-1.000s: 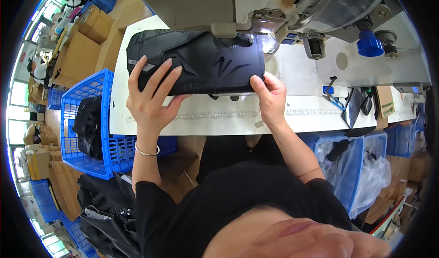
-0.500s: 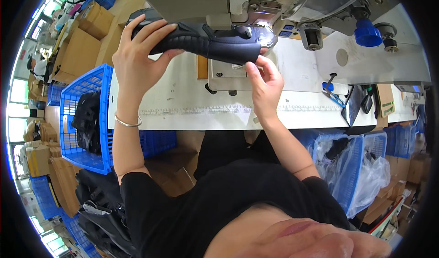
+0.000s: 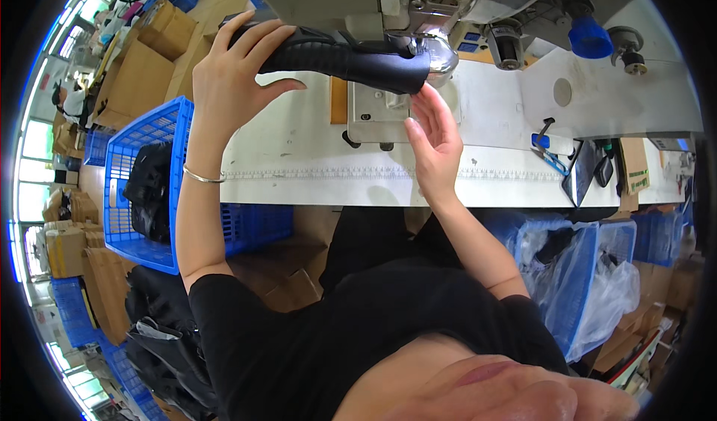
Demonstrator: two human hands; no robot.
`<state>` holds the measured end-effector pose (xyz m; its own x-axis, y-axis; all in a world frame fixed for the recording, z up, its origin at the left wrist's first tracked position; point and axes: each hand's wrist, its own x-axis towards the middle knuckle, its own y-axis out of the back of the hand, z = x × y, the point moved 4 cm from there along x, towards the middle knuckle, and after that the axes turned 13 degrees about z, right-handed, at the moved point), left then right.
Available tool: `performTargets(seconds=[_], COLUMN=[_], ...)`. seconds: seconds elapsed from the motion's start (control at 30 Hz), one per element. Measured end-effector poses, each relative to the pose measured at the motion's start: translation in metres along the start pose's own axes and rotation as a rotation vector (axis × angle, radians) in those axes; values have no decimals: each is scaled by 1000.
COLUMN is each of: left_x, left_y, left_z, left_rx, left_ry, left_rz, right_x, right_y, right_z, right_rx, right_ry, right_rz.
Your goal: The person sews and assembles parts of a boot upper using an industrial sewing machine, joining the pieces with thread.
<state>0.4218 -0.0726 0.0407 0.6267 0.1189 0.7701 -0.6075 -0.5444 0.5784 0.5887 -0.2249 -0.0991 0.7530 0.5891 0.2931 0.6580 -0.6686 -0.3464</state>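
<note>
White table (image 3: pixel 276 131) lies under both hands, ruler strip (image 3: pixel 351 172) along its near side. Grey sewing machine (image 3: pixel 328 3) sits ahead of and above the hands, head over the gap between them. Blue crate (image 3: pixel 153 255) is left of the left forearm, dark items inside. Black molded piece (image 3: pixel 336 59) spans hand to hand under the machine head, above the table. Looks curved and semi-glossy, ribbed mid-side, smooth toward the right hand, tilted slightly down that way. Left hand (image 3: pixel 231 85) is half open: fingers draped over the piece's left end, thumb spread wide. Can't tell how much weight it carries. Right hand (image 3: pixel 437 145) is loosely open, fingertips at the lower corner of the piece's right end, thumb apart from it. Bangle (image 3: pixel 203 176) on left wrist.
</note>
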Motion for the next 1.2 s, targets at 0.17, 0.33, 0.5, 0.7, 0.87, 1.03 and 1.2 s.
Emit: performTargets(seconds=[0.17, 0.33, 0.5, 0.7, 0.87, 1.03, 1.2], left_x=[-21, -36, -42, -34, -52, -56, 8], left_y=[21, 109, 162, 140, 6, -123, -97], left_z=[-3, 12, -13, -38, 17, 4, 15], left_rx=[33, -9, -120, -487, -1665, -1661, -1256], left_ry=[-6, 178, 655, 473, 919, 1483, 1019], left_rz=[52, -46, -421, -668, -631, -788, -557], right_x=[-10, -13, -2, -10, -5, 36, 47], right_y=[-10, -34, -85, -114, -91, -51, -17], right_z=[-1, -10, -60, -84, -61, -41, -35], right_rx=[-69, -265, -119, -179, -93, -295, -184], right_ry=[247, 382, 632, -69, -184, -366, -268], right_rz=[-31, -356, -621, -1098, -1022, -571, -281])
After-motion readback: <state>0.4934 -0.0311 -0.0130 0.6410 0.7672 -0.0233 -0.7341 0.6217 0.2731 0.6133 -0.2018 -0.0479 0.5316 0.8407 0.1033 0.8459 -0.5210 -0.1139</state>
